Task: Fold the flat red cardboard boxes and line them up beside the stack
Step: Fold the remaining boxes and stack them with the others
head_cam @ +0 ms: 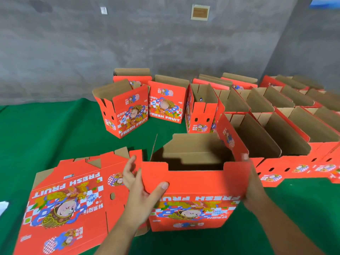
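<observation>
Both hands are on 1 half-opened red box, near centre on the green surface, open top up, brown inside visible.
- Left hand: thumb pressed on the box's front panel, fingers spread at its left edge. Gripping that edge.
- Right hand: motion-blurred, wrapped round the right edge of the box. Finger detail not readable, but it grips the panel.
- Print on the held box is upside down from this view: "FRESH FRUIT" in white, cartoon child figure, blue-white checker pattern. Smaller Chinese text is too blurred to read.

Flat stack lies just left of the held box, touching or nearly so; can't tell which. Top sheet shows the same "FRESH FRUIT", also inverted, plus a small white label I can't read. Stack count not visible; bottom-left corner is cut off by the frame.

Folded boxes stand in rows to the right and behind, flaps up, running out of frame at the right edge. 2 more stand apart behind centre, "FRESH FRUIT" upright on both.

Grey concrete wall behind carries a brown framed plaque and a small white tag; writing on both illegible. White scrap at left edge, cut off.
</observation>
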Available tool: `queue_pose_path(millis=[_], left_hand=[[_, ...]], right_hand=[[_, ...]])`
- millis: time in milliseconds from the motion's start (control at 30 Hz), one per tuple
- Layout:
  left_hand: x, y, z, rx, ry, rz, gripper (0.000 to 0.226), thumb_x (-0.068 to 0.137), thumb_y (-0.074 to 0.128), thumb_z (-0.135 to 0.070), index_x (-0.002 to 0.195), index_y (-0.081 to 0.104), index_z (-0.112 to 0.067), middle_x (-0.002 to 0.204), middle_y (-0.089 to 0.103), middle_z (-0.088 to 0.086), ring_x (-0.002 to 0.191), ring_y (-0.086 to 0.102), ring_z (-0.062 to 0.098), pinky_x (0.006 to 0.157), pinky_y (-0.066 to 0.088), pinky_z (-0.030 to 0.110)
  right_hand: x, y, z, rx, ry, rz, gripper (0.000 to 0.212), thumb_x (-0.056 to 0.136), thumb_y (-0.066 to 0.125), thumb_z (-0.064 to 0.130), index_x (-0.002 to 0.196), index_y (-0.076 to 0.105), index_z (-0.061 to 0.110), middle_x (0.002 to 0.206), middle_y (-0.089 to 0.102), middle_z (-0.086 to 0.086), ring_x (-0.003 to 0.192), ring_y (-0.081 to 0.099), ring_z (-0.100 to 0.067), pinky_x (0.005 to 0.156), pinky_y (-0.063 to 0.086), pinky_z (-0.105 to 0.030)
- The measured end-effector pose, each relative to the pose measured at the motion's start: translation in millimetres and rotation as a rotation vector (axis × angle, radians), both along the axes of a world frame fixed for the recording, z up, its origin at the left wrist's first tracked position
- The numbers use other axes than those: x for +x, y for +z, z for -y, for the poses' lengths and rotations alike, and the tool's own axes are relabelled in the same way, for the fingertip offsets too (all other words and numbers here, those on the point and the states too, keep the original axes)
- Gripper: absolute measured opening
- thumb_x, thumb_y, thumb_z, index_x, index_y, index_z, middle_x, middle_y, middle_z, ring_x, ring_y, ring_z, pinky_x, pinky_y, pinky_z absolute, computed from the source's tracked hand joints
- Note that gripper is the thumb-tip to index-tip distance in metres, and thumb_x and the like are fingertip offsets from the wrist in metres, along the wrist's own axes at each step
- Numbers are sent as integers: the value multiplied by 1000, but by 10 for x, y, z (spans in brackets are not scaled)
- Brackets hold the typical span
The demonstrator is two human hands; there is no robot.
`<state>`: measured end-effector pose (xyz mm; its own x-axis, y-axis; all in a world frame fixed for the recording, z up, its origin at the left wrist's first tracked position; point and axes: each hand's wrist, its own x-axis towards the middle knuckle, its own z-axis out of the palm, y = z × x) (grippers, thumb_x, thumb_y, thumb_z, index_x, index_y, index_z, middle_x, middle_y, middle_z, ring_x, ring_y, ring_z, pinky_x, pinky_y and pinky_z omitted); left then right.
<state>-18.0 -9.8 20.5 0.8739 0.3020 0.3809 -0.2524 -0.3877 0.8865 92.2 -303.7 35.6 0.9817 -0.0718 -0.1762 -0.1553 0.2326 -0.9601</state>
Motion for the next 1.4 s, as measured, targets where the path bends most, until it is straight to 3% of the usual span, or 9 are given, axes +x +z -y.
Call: queue_pose_path(millis=[233,400,500,567,900,1033,1100,1267,1400], left_hand=[[-40,-155,-4,368,125,-61,58,83,51,-89,134,46,-62,171,-1,-1,158,-7,13,121,3,29],[-46,-136,137,-145,139,-134,47,84,35,-92,127,41,-74,158,26,-16,154,14,-4,126,19,41],[3,-124,197,-273,138,-195,40,93,47,-71,132,42,-62,142,43,-8,143,45,34,116,39,63],[23,-96,202,-262,165,-168,43,102,60,-42,141,42,-49,136,42,-10,132,51,45,107,44,69],[232,207,47,-386,73,-280,124,93,73,0,157,-18,-55,132,59,10,78,69,28,67,62,46],[428,219,25,-684,93,-390,52,99,69,-9,145,47,-22,120,75,11,85,77,14,69,59,26],[459,209,41,-507,100,-410,25,102,67,-12,124,62,-22,114,77,5,91,76,17,72,57,26],[476,201,-38,635,47,-68,72,93,61,5,158,45,-22,152,57,2,124,58,32,102,43,42],[442,148,-52,519,-144,-61,84,91,49,16,162,33,-24,167,34,-8,147,35,27,123,26,36]], right_hand=[[-149,2,209,16,130,51,71,84,72,28,148,45,43,83,69,9,58,61,-2,49,50,-21],[-210,-44,246,-119,-200,95,55,80,54,71,122,66,38,108,72,10,105,62,-18,97,54,-46],[-185,-78,287,-38,-254,71,37,77,51,54,106,71,43,99,74,10,83,70,-4,68,55,-30],[-230,-88,257,12,-145,33,55,76,61,63,128,62,46,124,70,17,102,69,0,82,54,-30],[-304,-10,100,-213,96,39,97,94,73,18,151,10,64,148,40,11,126,60,-24,98,56,-56],[-298,51,183,-305,192,99,98,97,70,17,129,11,88,152,36,15,132,55,-23,99,56,-55],[-301,48,220,-484,228,151,97,99,67,22,136,2,84,148,24,22,137,45,-22,108,49,-54],[-356,-14,212,-858,311,348,78,105,53,29,153,2,65,148,8,33,135,32,-3,111,39,-32],[-392,-58,217,-888,238,408,70,108,45,22,155,10,60,158,3,25,132,24,19,109,35,-14]])
